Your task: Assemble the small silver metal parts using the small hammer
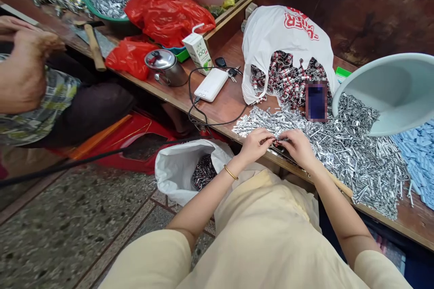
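Silver-coloured metal parts, loose heap: spread over the table up to the front edge, presumably for short reach. Left hand and right hand, one pair: each nearly closed, thumb to fingers, meeting on one small dark-and-red piece just above the table's edge; held at the fingertips, likely because it is so slight. Its exact form: hidden by the fingers.

White plastic bag, torn open towards the hands: red-banded fittings exposed, apparently for easy picking. Grey basin, tipped on its side beside the heap, its mouth to the hands. White sack, on the floor below the left forearm, open-topped: dark pieces inside, perhaps a store within reach.

Surface: brown, worn, wood-edged; also bearing a power bank, a lidded steel mug and blue strips. Room: speckled floor with banded joints; a co-worker's arm at far left, near a hammer.
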### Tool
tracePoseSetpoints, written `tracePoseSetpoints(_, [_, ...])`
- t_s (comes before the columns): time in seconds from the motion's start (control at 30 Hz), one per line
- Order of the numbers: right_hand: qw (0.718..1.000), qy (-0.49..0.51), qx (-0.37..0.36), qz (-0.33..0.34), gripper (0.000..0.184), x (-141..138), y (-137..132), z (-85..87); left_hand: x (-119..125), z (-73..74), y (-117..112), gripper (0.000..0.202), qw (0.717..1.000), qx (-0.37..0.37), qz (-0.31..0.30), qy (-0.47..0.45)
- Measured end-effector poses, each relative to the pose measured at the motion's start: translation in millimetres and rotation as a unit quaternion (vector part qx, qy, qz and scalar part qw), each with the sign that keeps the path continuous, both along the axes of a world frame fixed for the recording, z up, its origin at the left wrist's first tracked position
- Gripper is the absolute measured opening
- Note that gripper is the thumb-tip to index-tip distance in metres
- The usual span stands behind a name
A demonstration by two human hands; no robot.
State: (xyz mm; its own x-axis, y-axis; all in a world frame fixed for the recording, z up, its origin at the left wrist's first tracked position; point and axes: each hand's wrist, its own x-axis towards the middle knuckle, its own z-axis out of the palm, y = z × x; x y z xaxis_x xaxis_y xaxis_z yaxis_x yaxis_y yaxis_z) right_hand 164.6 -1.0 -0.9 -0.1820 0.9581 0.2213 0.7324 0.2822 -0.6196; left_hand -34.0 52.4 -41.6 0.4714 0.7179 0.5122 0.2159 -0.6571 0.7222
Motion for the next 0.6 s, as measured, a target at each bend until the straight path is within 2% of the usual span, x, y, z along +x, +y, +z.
tracePoseSetpoints(0.13, [0.999, 0.031, -0.015, -0.012, 0.015, 0.4, 6.4, -0.2, -0.2, -8.4, -1.2, 0.015, 0.994, 0.107, 0.018, -0.011])
tracePoseSetpoints(0.23, [0.999, 0.052, -0.012, -0.010, 0.015, -0.9, 9.0, 1.9, -0.8, -14.8, -1.8, 0.014, 0.989, 0.147, 0.030, -0.010])
tracePoseSetpoints(0.33, [0.997, 0.076, -0.007, -0.016, 0.015, -2.4, 8.2, 4.1, -1.4, -18.5, -1.1, 0.013, 0.989, 0.142, 0.030, -0.018])
tracePoseSetpoints(0.5, [0.984, 0.152, -0.059, -0.067, 0.015, -2.7, 4.7, 3.4, -3.5, -22.2, 0.6, 0.014, 0.990, 0.131, 0.015, -0.043])
tracePoseSetpoints(0.6, [0.990, 0.119, -0.036, -0.065, 0.016, -5.5, 4.0, 1.3, -4.2, -23.6, 1.2, 0.014, 0.992, 0.117, 0.011, -0.043])
